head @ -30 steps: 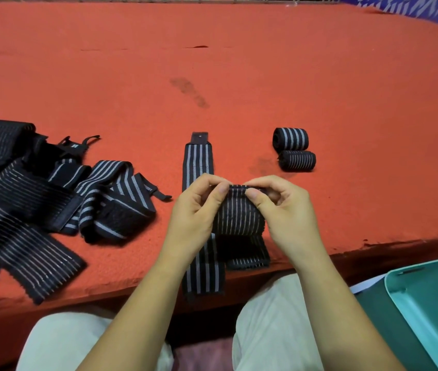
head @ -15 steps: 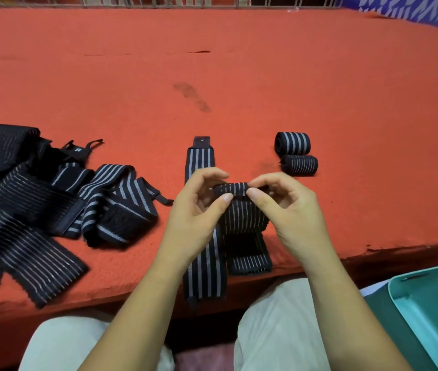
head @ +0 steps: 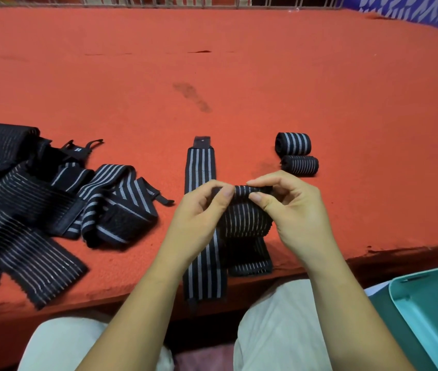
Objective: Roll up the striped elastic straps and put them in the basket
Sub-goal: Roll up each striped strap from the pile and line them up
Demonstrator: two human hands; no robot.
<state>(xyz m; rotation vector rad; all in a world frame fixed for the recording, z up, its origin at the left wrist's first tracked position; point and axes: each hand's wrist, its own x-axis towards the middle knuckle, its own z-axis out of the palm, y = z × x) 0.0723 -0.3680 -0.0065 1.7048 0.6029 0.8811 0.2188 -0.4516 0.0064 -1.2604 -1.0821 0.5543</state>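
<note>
Head view: left hand (head: 199,210), right hand (head: 293,210) pinch strap (head: 244,218) near basket (head: 432,303).

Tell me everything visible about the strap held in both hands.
The strap is black ribbed elastic with thin pale stripes. Its far end is rolled into a small coil, pinched by the left hand and right hand. The rest runs toward the person, its near end flat on the red mat, beside a flat strap.

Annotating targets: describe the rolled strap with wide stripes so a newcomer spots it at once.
On the red mat, just beyond the right hand, two rolled straps lie side by side. It is the farther roll, with a few broad grey stripes; the nearer roll has many thin lines.
</note>
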